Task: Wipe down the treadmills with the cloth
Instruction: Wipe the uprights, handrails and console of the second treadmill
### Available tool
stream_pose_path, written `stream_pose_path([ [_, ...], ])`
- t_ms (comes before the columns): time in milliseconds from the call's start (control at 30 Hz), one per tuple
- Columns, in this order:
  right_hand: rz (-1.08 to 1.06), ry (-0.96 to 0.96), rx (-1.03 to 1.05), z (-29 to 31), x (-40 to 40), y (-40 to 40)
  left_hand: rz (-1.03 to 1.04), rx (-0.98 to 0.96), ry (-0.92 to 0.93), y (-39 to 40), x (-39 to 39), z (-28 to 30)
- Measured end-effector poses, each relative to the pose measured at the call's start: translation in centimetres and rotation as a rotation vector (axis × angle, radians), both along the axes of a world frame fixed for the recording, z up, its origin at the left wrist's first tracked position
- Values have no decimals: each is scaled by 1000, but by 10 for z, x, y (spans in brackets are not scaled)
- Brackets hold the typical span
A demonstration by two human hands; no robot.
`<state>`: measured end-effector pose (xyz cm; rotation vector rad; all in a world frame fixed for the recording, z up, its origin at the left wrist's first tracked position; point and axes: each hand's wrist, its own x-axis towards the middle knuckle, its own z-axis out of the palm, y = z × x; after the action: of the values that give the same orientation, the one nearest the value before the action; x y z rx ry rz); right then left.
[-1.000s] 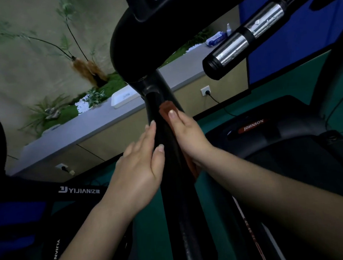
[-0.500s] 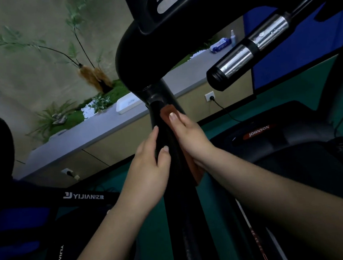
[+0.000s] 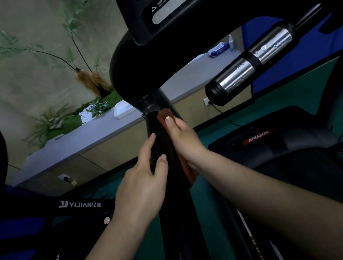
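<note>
slippage is risked: brown cloth (image 3: 187, 170) is only pressed flat by right hand (image 3: 184, 138); upright post (image 3: 172, 192) is gripped by left hand (image 3: 142, 191).

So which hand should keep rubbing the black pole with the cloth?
The right hand, probably. It already presses the brown cloth flat against the treadmill's black post, just under the handlebar joint. The left hand holds no cloth; it only grips the post's other side.

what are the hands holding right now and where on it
The right hand presses a brown cloth flat against the treadmill's black upright post, near its top. The left hand grips the post just below.
</note>
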<state>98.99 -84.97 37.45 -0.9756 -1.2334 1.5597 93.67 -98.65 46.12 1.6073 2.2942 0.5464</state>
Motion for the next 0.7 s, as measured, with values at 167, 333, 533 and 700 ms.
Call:
stream_pose_path([
  [167, -51, 55, 86, -8, 9, -46, -1, 0, 8, 1, -2, -1],
  [333, -15, -4, 127, 2, -1, -10, -13, -1, 8, 2, -3, -3],
  [533, 9, -27, 11, -1, -3, 2, -14, 8, 2, 2, -3, -5],
  [700, -72, 7, 169, -1, 15, -47, -12, 17, -6, 4, -3, -6],
])
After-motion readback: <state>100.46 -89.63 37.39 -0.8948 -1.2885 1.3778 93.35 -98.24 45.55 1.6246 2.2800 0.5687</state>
